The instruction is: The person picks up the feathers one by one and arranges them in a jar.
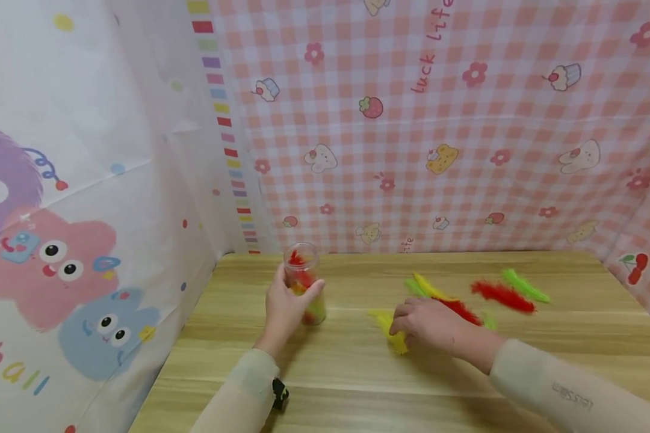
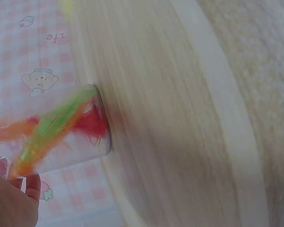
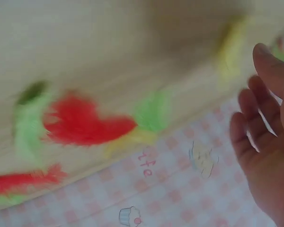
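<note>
Sleeves [image 1: 571, 385] lie nearest; just past six o'clock, the left hand [image 1: 288, 307] clamps its fingers round an upright clear jar [image 1: 301, 270], presumably to steady it; towards five, the right hand [image 1: 430, 325] holds its fingers apart near a yellow feather [image 1: 384, 325]; at four, loose feathers [image 1: 501, 296] lie on the bench [image 1: 357, 385], seemingly within reach.

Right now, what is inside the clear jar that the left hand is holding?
Inside the clear jar are red, green and orange feathers, partly overlapping. The left hand covers part of its side, so whatever lies only behind that hand cannot be seen.
</note>
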